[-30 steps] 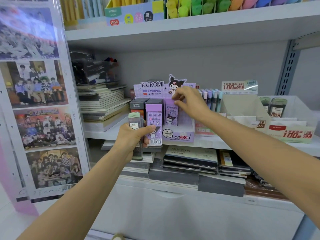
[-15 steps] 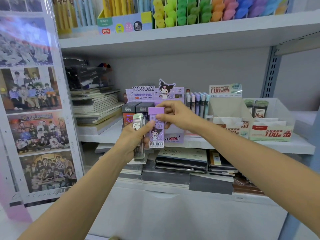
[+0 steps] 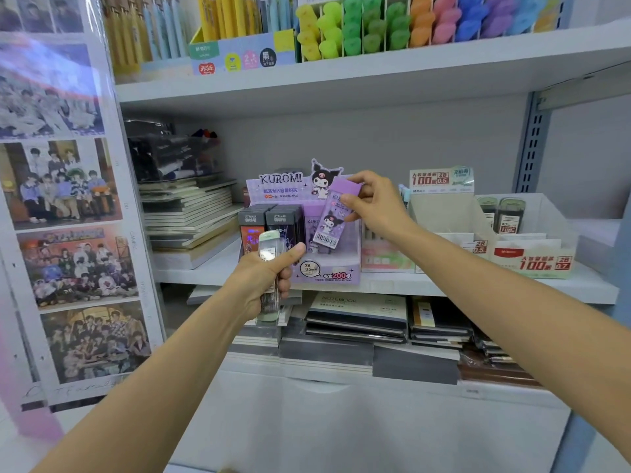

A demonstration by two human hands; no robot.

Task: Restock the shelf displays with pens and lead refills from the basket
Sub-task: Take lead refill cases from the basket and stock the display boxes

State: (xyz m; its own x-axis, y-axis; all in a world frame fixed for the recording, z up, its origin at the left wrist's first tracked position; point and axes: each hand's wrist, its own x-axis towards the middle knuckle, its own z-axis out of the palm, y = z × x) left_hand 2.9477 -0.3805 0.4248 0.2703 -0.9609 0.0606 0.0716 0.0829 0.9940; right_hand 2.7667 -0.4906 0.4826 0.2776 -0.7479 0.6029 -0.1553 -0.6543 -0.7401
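Note:
My right hand (image 3: 374,206) pinches a purple Kuromi lead refill case (image 3: 333,216), tilted, just above the purple Kuromi display box (image 3: 327,271) on the middle shelf. Black Ultraman refill cases (image 3: 269,221) fill the box's left side, and a purple case (image 3: 312,230) stands behind the one I hold. In front of the box, my left hand (image 3: 264,278) grips a clear lead refill case with a pale green cap (image 3: 269,245), held upright. The basket is out of view.
A white refill display (image 3: 532,261) with two dark cases stands at the right. Stacked notebooks (image 3: 191,216) lie at the left, more notebooks (image 3: 358,319) on the shelf below. Pens and coloured highlighters (image 3: 375,29) line the top shelf. A photo poster panel (image 3: 61,199) borders the left.
My right hand took the purple case from my left hand's stack and lifted it up and right over the Kuromi box. The left hand keeps the clear case.

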